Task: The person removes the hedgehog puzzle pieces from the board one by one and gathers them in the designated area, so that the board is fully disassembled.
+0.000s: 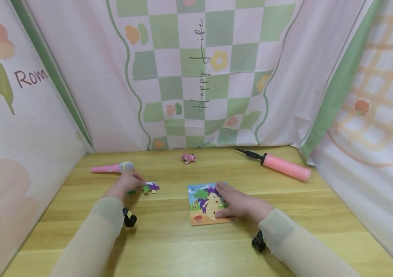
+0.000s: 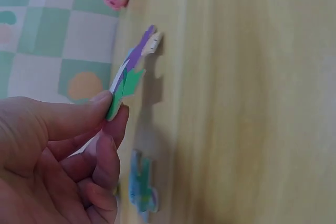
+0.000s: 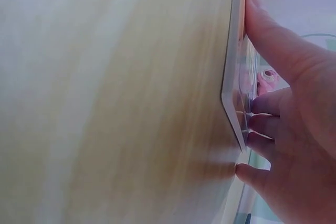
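Observation:
Between thumb and forefinger, my left hand point(image 1: 126, 184) pinches a flat jigsaw piece point(image 2: 128, 74) in purple, green and white, held up just off the table. Another jigsaw piece point(image 2: 143, 186), blue and green, lies blurred on the tabletop below that hand; in the head view the hand partly hides it. A square puzzle point(image 1: 205, 204) with a purple-spined hedgehog picture lies flat at the middle of the table. My right hand point(image 1: 241, 202) rests on its right side, thumb and fingers spread over the surface and edge, covering part of the picture.
A pink toy microphone point(image 1: 108, 168) lies behind my left hand. A small pink figure point(image 1: 189, 158) sits at the back of the wooden table point(image 1: 169, 246). A pink hand pump point(image 1: 286, 167) with a black nozzle lies back right. Printed curtains point(image 1: 89, 77) enclose the table.

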A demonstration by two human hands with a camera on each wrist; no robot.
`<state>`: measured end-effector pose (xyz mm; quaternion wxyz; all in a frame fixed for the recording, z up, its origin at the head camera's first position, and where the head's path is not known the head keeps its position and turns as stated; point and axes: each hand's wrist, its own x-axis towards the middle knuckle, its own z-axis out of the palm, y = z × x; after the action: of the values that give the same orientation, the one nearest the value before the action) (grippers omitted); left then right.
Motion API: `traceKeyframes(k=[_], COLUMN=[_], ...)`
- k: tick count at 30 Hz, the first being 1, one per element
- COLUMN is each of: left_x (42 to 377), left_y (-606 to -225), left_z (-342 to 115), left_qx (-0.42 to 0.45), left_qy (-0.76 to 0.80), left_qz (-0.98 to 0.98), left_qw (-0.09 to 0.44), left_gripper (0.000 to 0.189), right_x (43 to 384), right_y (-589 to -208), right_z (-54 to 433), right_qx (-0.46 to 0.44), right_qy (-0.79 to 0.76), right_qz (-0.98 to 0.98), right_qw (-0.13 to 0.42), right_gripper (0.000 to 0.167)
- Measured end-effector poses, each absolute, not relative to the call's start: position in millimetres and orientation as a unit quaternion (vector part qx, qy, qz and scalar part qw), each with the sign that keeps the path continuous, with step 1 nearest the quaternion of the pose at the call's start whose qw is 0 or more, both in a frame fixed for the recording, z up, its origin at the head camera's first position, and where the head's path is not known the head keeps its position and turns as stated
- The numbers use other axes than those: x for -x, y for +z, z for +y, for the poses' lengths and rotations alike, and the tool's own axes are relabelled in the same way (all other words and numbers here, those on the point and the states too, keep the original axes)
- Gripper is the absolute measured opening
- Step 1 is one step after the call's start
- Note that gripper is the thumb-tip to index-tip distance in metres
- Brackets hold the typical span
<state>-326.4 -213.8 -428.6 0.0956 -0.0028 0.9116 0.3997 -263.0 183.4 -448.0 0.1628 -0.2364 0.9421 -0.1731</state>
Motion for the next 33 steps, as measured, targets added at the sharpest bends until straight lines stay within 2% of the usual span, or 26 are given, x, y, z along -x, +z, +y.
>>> traceKeyframes(k=[9,18,25,33], left_x=[325,321,317,304], left_y=[-436,-421,-411,-433], left_z=[-203,-186,-114,-19], left_qx=[0.006,-0.007,-0.065,-0.131], left_qy=[0.344,0.251,0.3,0.334], left_qz=[0.937,0.966,0.949,0.927], left_qw=[0.068,0.057,0.063,0.109], left_gripper=[0.011,0.013,0.007,0.011], right_x=[261,260,261,262], right_y=[-446,-446,-446,-447], right_z=[183,183,184,188], right_qx=[0.237,0.236,0.24,0.259], right_qy=[-0.176,-0.181,-0.169,-0.179], right_qz=[0.941,0.941,0.944,0.938], right_qw=[0.163,0.163,0.154,0.146], right_gripper=[0.103,0.102,0.103,0.103])
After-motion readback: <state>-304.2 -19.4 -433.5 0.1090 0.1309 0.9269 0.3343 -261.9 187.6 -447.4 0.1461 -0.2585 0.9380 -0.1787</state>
